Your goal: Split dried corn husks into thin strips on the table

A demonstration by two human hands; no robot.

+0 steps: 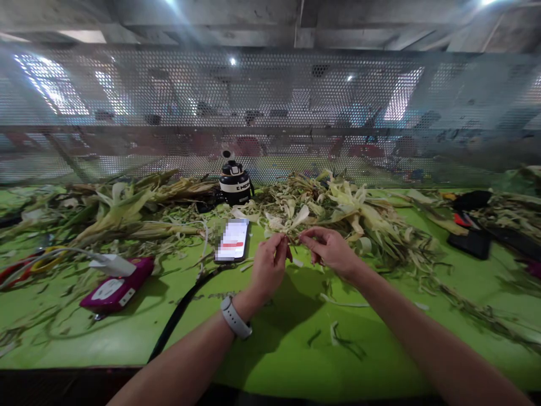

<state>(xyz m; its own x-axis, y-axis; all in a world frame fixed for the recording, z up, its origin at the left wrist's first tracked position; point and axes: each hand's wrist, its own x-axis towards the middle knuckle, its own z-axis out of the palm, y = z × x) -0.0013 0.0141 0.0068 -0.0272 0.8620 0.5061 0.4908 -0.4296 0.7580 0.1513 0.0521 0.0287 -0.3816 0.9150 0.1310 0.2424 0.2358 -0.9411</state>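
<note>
Single head-worn view, from the near side of the green table (308, 361), facing forward and down, left hand (269, 265) and right hand (332, 250) close, perforated screen (270, 93) farther off, ceiling (236, 25) uppermost.

The place looked like a workshop: leafy husks (122, 206) littered a long green table (304, 344), a perforated screen (270, 93) ran along its far side, and bare beams (211, 35) crossed the grey ceiling (253, 8) overhead.
</note>
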